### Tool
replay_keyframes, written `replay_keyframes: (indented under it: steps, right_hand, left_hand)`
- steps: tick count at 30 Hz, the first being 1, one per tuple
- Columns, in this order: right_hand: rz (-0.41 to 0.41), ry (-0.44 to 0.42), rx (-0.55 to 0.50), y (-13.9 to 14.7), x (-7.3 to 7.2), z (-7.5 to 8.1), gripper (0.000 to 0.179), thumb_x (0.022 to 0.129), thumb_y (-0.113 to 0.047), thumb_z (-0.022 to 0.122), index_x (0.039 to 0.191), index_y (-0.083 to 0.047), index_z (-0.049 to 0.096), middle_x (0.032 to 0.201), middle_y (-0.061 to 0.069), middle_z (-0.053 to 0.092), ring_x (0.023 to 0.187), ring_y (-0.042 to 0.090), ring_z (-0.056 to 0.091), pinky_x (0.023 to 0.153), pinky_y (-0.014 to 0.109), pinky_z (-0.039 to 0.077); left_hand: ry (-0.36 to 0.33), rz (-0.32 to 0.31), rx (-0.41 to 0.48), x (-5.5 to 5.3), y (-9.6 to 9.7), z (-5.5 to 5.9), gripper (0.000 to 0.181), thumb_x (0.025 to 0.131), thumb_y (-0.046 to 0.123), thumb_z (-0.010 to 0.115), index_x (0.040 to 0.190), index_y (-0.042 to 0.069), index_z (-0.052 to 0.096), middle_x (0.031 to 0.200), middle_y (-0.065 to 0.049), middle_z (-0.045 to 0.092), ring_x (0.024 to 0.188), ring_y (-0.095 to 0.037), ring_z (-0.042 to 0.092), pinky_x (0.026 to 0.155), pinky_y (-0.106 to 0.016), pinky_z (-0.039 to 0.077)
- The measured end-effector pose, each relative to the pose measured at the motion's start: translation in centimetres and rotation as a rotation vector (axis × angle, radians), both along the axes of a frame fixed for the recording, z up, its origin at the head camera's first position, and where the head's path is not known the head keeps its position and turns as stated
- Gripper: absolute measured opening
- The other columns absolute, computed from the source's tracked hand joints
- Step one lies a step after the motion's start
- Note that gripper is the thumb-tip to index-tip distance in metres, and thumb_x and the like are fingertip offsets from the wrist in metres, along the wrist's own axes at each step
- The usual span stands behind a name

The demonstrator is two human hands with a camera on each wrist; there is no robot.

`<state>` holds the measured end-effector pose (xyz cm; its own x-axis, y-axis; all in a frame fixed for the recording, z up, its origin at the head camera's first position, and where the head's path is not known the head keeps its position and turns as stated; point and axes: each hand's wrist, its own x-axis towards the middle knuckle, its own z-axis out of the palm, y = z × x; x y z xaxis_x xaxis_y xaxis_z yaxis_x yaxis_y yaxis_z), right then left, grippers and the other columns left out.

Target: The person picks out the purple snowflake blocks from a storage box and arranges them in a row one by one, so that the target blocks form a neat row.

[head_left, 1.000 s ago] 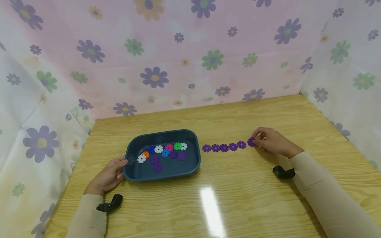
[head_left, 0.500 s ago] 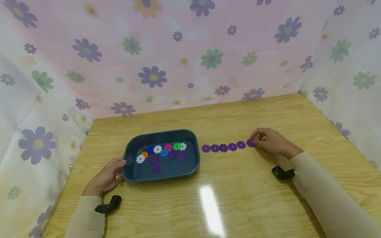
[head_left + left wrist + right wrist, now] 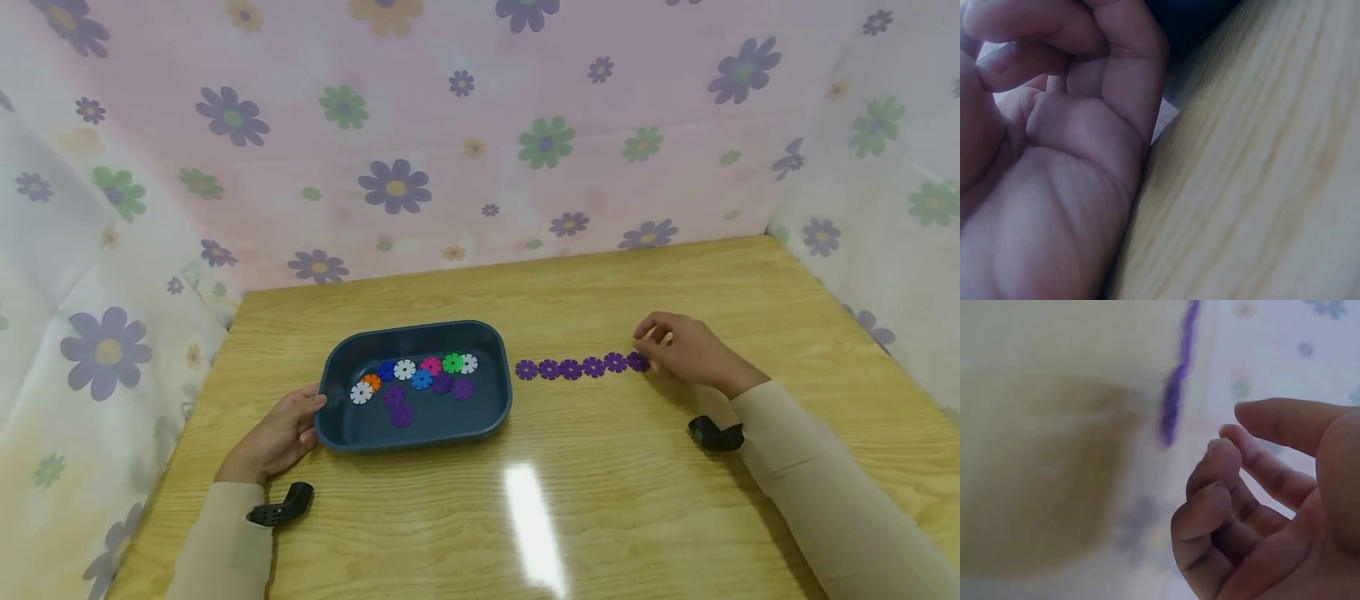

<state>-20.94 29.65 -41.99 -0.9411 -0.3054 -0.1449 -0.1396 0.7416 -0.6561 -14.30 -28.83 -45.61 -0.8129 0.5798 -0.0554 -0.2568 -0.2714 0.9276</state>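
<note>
My left hand [image 3: 281,433] grips the left rim of a dark blue tray [image 3: 420,435], thumb over the edge; in the left wrist view its fingers curl beside the wood. Several notched plastic discs lie inside the tray, including a green disc [image 3: 453,362], an orange disc [image 3: 372,382] and a purple disc [image 3: 402,415]. To the tray's right runs a straight row of purple discs [image 3: 571,369]. My right hand [image 3: 686,350] hovers at the row's right end, partly overlapping the last purple disc [image 3: 638,361]. The right wrist view shows loosely bent fingers, apart from the purple row [image 3: 1175,394].
The wood-grain table [image 3: 600,500] carries a bright light reflection at its front middle. Behind it hangs a flowered cloth [image 3: 465,150], with more of it at both sides. A black wrist device [image 3: 716,434] sits under the right sleeve, another black device [image 3: 283,505] at the left.
My right hand has let go of the last purple disc and lifted slightly off it. That disc now lies in line at the row's end. The left hand keeps its hold on the tray.
</note>
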Motion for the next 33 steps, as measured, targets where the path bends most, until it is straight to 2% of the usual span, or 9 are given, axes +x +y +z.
replay_keyframes:
  steps: [3, 8, 12, 15, 20, 23, 28, 33]
  right_hand:
    - [0.04, 0.085, 0.01, -2.1, -0.5, 1.6, 0.026, 0.103, -0.03, 0.056, 0.116, -0.008, 0.061, 0.1, 0.013, 0.063, 0.069, 0.021, 0.059, 0.06, 0.033, 0.049]
    - [0.167, 0.183, -0.029, -7.6, -1.4, 5.0, 0.017, 0.102, -0.023, 0.058, 0.112, -0.011, 0.064, 0.096, 0.008, 0.065, 0.077, 0.022, 0.061, 0.067, 0.035, 0.051]
    - [0.286, 0.21, -0.06, -12.8, -1.8, 7.4, 0.012, 0.101, -0.02, 0.06, 0.11, -0.014, 0.065, 0.096, 0.005, 0.066, 0.082, 0.018, 0.063, 0.071, 0.035, 0.054]
    - [0.388, 0.213, -0.077, -16.7, -2.1, 8.5, 0.012, 0.099, -0.018, 0.061, 0.109, -0.014, 0.065, 0.097, 0.003, 0.068, 0.087, 0.017, 0.063, 0.077, 0.035, 0.055]
    - [0.568, 0.195, -0.083, -22.3, -2.5, 9.0, 0.009, 0.098, -0.019, 0.063, 0.106, -0.015, 0.066, 0.096, 0.001, 0.068, 0.086, 0.016, 0.062, 0.081, 0.032, 0.054]
    - [0.648, 0.162, -0.073, -24.9, -2.6, 9.1, 0.009, 0.098, -0.02, 0.064, 0.105, -0.016, 0.066, 0.096, 0.001, 0.067, 0.086, 0.015, 0.061, 0.082, 0.03, 0.053]
    - [0.711, 0.082, -0.025, -28.4, -2.9, 8.5, 0.013, 0.098, -0.018, 0.064, 0.11, -0.014, 0.065, 0.097, 0.001, 0.065, 0.086, 0.016, 0.059, 0.081, 0.027, 0.051]
    - [0.745, -0.024, 0.038, -30.7, -3.4, 7.1, 0.023, 0.097, -0.015, 0.064, 0.12, -0.008, 0.063, 0.097, 0.004, 0.064, 0.079, 0.021, 0.062, 0.071, 0.026, 0.051]
  left_hand:
    - [-0.004, -0.003, 0.0, -0.1, 0.0, 0.0, 0.032, 0.11, 0.007, 0.027, 0.127, 0.006, 0.053, 0.095, 0.006, 0.065, 0.063, 0.0, 0.048, 0.054, -0.016, 0.031]
    - [0.003, -0.012, 0.011, -0.3, -0.1, 0.1, 0.031, 0.109, 0.007, 0.027, 0.125, 0.006, 0.053, 0.093, 0.006, 0.065, 0.062, 0.0, 0.048, 0.054, -0.017, 0.029]
    - [0.006, -0.012, 0.015, -0.4, 0.0, 0.0, 0.031, 0.109, 0.007, 0.027, 0.123, 0.007, 0.055, 0.095, 0.006, 0.065, 0.064, 0.001, 0.051, 0.054, -0.014, 0.034]
    - [0.002, -0.011, 0.019, -0.3, 0.1, -0.1, 0.033, 0.109, 0.006, 0.027, 0.124, 0.007, 0.056, 0.098, 0.006, 0.066, 0.067, 0.001, 0.053, 0.055, -0.012, 0.038]
    - [-0.002, -0.021, 0.012, -0.2, 0.1, -0.3, 0.032, 0.109, 0.006, 0.027, 0.123, 0.006, 0.056, 0.1, 0.006, 0.067, 0.068, 0.001, 0.054, 0.055, -0.01, 0.039]
    - [-0.007, -0.027, 0.006, -0.2, 0.1, -0.4, 0.031, 0.109, 0.006, 0.027, 0.122, 0.006, 0.055, 0.1, 0.006, 0.066, 0.067, 0.002, 0.053, 0.054, -0.009, 0.038]
    - [-0.005, -0.015, 0.011, -0.1, 0.0, -0.3, 0.03, 0.109, 0.007, 0.028, 0.12, 0.007, 0.056, 0.099, 0.005, 0.065, 0.067, 0.002, 0.053, 0.054, -0.01, 0.039]
    - [0.009, -0.015, 0.009, -0.3, 0.1, -0.1, 0.029, 0.109, 0.008, 0.03, 0.122, 0.006, 0.055, 0.102, 0.005, 0.066, 0.074, 0.0, 0.056, 0.056, -0.01, 0.04]
